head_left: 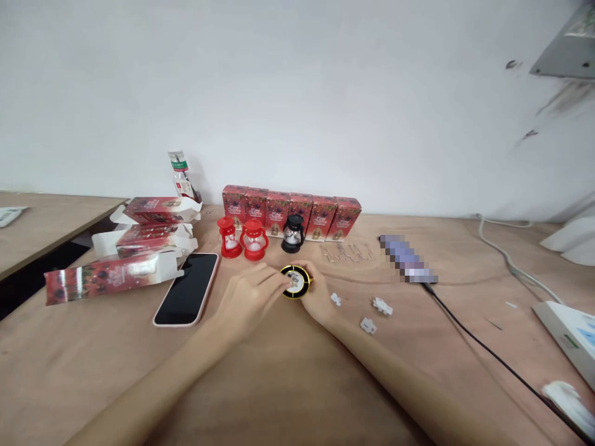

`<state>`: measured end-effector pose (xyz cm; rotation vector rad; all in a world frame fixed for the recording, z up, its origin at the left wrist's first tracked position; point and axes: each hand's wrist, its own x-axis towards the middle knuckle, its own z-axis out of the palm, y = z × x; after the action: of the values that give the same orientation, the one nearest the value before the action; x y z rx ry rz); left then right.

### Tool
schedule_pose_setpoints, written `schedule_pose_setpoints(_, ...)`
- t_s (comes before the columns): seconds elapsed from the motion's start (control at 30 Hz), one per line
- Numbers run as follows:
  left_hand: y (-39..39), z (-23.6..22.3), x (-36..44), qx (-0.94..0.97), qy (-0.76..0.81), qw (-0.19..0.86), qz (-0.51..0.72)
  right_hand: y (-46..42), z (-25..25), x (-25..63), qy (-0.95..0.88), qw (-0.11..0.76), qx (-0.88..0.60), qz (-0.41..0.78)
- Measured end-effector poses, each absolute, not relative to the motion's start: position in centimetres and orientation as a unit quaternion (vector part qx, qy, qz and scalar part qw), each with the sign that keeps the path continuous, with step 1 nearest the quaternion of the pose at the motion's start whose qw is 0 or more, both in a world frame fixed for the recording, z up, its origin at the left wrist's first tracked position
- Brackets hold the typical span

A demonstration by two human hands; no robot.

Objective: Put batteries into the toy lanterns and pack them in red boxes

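Both hands meet at a small round black part with a gold rim [295, 281] held just above the wooden table [288, 384]. My left hand [248, 300] pinches its left side with curled fingers. My right hand [318, 296] wraps round its right side. Behind them stand two red toy lanterns [242, 238] and one black toy lantern [293, 233]. Three small white plastic pieces [372, 313] lie on the table just right of my right hand.
A row of several red boxes [291, 209] lines the wall. Opened red boxes [134, 248] lie at left beside a pink-cased phone [188, 288] and a bottle [182, 176]. A black cable [488, 350] crosses right; white devices [569, 331] sit at the right edge.
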<state>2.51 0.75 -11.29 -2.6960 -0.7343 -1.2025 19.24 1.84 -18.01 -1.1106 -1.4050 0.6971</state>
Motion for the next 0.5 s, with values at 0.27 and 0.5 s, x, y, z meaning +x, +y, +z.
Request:
schedule_pose_setpoints(0.27, 1.11, -11.57, 2.67, -0.882, -0.205, 0.133, -0.403, 1.46, -17.64, 19.1, -0.608, 0.567, -0.45, 0.326)
schedule_pose_setpoints(0.5, 0.65, -11.1, 3.11, -0.881, -0.209, 0.162, -0.392, 1.34, -17.35, 18.99, -0.609, 0.559, -0.449, 0.339)
